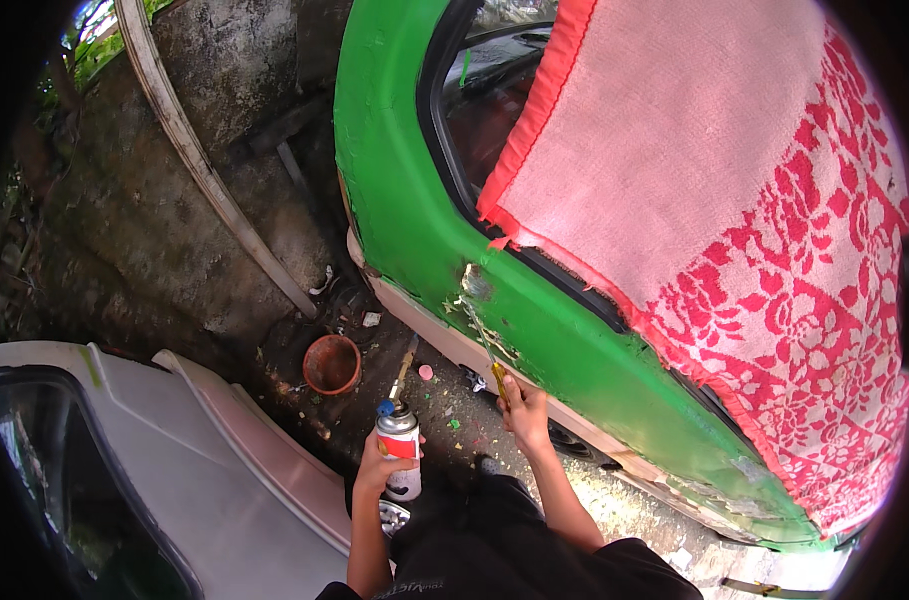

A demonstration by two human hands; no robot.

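1. The left hand (379,465) has its grip clenched around a spray can (400,448), holding it upright low in the picture, close to the person's body.
2. The spray can is silver with a red band and a blue nozzle on top; the fingers wrap its lower half.
3. The right hand (524,410) has its grip closed on the yellow handle of a screwdriver (484,345), which sits just above the knuckles.
4. From that grip the screwdriver's thin shaft runs up and to the left, and its tip rests at a scraped, bare patch (474,283) on the green car door (414,200).
5. Flaked paint shows along the door's lower edge just beside the shaft.
6. Above and to the right of the right grip, a pink and red patterned cloth (734,200) hangs over the door's window.
7. To the left of the left grip, a brown clay pot (331,363) sits on the dirty ground (174,240).
8. Further left and below lies a grey car body panel (174,460).
9. The two hands are near each other but apart.
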